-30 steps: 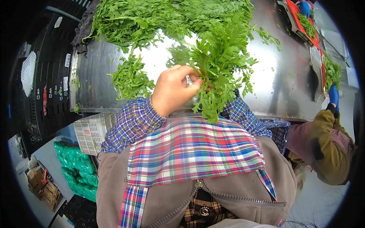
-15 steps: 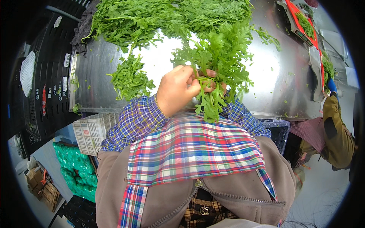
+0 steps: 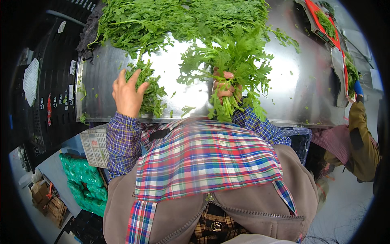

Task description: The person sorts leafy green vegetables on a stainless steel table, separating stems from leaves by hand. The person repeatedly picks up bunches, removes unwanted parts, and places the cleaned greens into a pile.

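Observation:
A bunch of leafy greens (image 3: 243, 57) with jagged leaves is gripped in my right hand (image 3: 224, 86), whose fingers wrap round the stems above the near part of the metal table (image 3: 280, 93). Leaves hang over and partly hide that hand. My left hand (image 3: 129, 94) is at a small heap of the same greens (image 3: 152, 95) on the left, fingers spread and touching or just over its left side. Farther back lies a wide pile of greens (image 3: 178, 18) across the table.
Black crates (image 3: 44, 89) stand along the left. A white crate (image 3: 94, 146) and green wrapped bundles (image 3: 83, 187) are below the table's left end. At the far right, a red-edged scale (image 3: 321, 20) holds greens, and a co-worker's sleeve (image 3: 359, 130) with a blue glove (image 3: 357, 88) reaches in.
My left hand has moved from beside the bunch to the small heap on the left, and its fingers have spread. My right hand still holds the bunch in about the same place.

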A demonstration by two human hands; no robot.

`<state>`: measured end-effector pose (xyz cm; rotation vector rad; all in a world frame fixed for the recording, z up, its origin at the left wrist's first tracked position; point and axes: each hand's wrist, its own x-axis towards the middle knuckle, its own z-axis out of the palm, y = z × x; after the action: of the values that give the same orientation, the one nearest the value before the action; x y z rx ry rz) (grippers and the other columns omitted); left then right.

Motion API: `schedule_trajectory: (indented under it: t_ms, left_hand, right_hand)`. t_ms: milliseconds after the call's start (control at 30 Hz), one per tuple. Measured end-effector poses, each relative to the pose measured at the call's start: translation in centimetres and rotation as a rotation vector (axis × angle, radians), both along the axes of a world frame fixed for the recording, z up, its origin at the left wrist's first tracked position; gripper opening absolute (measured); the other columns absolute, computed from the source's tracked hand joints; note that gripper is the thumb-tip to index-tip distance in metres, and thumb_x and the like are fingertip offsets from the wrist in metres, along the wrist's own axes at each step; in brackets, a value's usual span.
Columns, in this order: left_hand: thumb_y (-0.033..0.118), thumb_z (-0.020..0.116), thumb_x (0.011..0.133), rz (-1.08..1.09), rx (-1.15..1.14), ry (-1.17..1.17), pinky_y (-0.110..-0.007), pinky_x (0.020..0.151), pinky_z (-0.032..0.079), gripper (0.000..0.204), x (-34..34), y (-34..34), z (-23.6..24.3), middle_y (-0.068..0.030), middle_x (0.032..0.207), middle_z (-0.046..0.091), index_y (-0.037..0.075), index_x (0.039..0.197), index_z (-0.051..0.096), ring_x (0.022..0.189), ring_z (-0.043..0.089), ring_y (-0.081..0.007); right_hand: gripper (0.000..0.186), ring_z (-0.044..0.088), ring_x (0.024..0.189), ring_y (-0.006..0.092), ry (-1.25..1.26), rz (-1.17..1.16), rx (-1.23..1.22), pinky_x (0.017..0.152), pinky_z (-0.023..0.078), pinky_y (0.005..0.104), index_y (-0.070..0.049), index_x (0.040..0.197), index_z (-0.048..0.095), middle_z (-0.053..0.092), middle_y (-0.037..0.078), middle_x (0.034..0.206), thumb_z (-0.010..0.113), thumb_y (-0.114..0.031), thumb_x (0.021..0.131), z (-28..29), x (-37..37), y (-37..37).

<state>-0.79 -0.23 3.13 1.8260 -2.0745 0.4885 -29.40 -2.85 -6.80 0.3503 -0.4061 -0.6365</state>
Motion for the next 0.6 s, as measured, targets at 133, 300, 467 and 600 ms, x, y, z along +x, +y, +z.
schedule_trajectory:
  t_ms: [133,300,467,600]
  left_hand:
    - [0.013,0.067,0.081,0.135,0.344,0.741,-0.030,0.070,0.046,0.013,-0.3,0.6,2.4,-0.0100,0.092,0.064,0.003,0.091,0.067,0.079,0.060,-0.0207]
    - [0.016,0.070,0.077,-0.332,0.191,0.788,-0.032,0.073,0.042,0.014,-5.2,0.4,5.3,-0.0059,0.082,0.061,0.005,0.086,0.068,0.076,0.056,-0.0193]
    - [0.039,0.071,0.072,-0.399,0.372,0.518,-0.039,0.075,0.036,0.032,-11.2,-1.5,3.7,-0.0057,0.080,0.059,0.008,0.079,0.070,0.084,0.052,-0.0245]
    - [0.027,0.072,0.072,-0.445,0.317,0.723,-0.039,0.067,0.039,0.023,-12.5,-1.5,2.2,-0.0092,0.073,0.055,0.005,0.076,0.068,0.078,0.052,-0.0281]
  right_hand:
    - [0.027,0.042,0.058,0.0085,0.055,0.055,-0.072,0.047,0.038,0.0221,-0.014,0.100,0.055,0.048,-0.001,0.075,0.065,-0.033,0.083,-0.5,-0.3,-0.6]
    - [0.026,0.043,0.061,0.0098,0.279,-0.010,-0.171,0.052,0.040,0.0255,-0.009,0.094,0.051,0.048,0.000,0.080,0.057,-0.034,0.089,-2.4,-1.1,-0.3]
    - [0.045,0.052,0.070,0.0126,0.495,-0.114,-0.347,0.062,0.048,0.0276,-0.003,0.125,0.043,0.054,0.004,0.088,0.056,-0.029,0.091,-8.3,-1.6,-1.0]
    - [0.049,0.057,0.080,0.0157,0.812,-0.218,-0.549,0.069,0.050,0.0291,-0.002,0.130,0.042,0.057,0.008,0.098,0.057,-0.025,0.090,-11.0,-2.1,-1.9]
